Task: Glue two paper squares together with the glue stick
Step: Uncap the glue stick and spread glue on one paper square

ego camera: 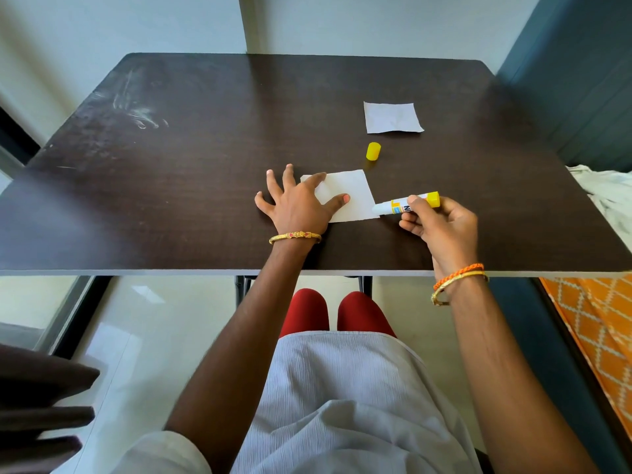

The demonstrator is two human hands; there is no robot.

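A white paper square [355,195] lies on the dark table [191,159] in front of me. My left hand [294,203] rests flat on its left part, fingers spread, thumb and index finger pressing the sheet. My right hand [441,224] grips an uncapped glue stick [396,205], white with a yellow end. Its tip touches the right edge of the square. The yellow cap [373,152] stands on the table just beyond the square. A second white paper square [392,117] lies flat farther back on the right.
The table's near edge [171,272] runs across the view above my knees. White cloth [612,189] lies past the table's right edge, and an orange patterned fabric [595,323] sits lower right. Dark cushions [41,398] show at the lower left.
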